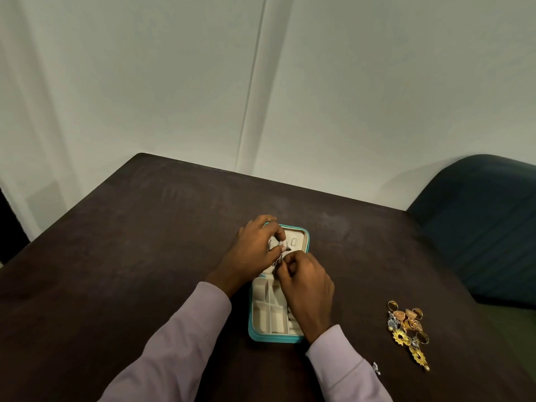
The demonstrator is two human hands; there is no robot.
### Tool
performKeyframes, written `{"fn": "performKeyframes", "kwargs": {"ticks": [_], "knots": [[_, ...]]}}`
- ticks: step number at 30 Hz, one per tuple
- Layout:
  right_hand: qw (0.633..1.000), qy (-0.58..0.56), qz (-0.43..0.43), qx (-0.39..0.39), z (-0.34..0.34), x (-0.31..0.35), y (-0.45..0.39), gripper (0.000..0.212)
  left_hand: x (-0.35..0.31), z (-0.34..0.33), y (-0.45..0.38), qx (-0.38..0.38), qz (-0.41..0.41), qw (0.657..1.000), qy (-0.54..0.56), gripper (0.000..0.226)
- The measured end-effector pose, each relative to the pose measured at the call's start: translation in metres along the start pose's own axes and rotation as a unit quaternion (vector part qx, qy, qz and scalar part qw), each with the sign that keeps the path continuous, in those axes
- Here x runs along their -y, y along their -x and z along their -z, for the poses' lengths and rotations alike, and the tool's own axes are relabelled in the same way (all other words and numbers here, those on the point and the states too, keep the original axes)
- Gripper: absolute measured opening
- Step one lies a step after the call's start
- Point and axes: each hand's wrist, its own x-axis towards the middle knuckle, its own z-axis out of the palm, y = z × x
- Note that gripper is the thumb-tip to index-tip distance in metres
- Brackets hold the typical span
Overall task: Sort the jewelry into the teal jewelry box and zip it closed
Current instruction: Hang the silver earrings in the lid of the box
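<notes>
Right now both of your hands work over the open teal jewelry box [255,329], which lies flat on the dark table [145,227] with its lid half beyond your knuckles and its divided tray under your right wrist. Your left hand [255,248] has thumb and fingertips curled in a pinch on a small silver piece [280,250]; your right hand [307,282] is curled too, its fingertips meeting the same piece from the near side. Whether it is an earring or a clasp I cannot tell, it is too small and half hidden.

The main risk, as I judge it, is the piece slipping as you pass or fasten it between two pinches. It could fall into the wrong compartment, or bounce off the box rim onto the dark table, where it would be hard to spot. Pressing on the lid could also shift the light box.

Well to the right of your right hand lies the jewelry pile [407,329], gold rings and flower-shaped pieces touching one another. Those may tangle, so lifting one could drag others. A tiny silver item [376,367] sits just beside your right sleeve, where a sweep of the cuff could knock it off.
</notes>
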Motion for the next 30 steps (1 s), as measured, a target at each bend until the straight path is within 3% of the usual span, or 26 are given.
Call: {"fn": "performKeyframes", "kwargs": {"ticks": [4,10,15,30], "knots": [[1.000,-0.003,0.003,0.005,0.000,-0.002,0.001,0.015,0.001,-0.001,-0.001,0.008,-0.004,1.000,0.006,0.015],[1.000,-0.007,0.011,0.005,-0.002,-0.007,0.004,0.012,0.001,-0.001,-0.001,-0.049,-0.020,0.990,0.129,0.015],[1.000,-0.016,0.012,0.001,0.003,-0.008,0.007,0.012,0.000,0.001,-0.001,-0.064,0.052,0.970,0.229,0.018],[0.999,-0.032,0.003,-0.004,0.028,-0.012,0.024,0.014,0.001,0.000,0.001,-0.064,0.129,0.954,0.262,0.038]]}}
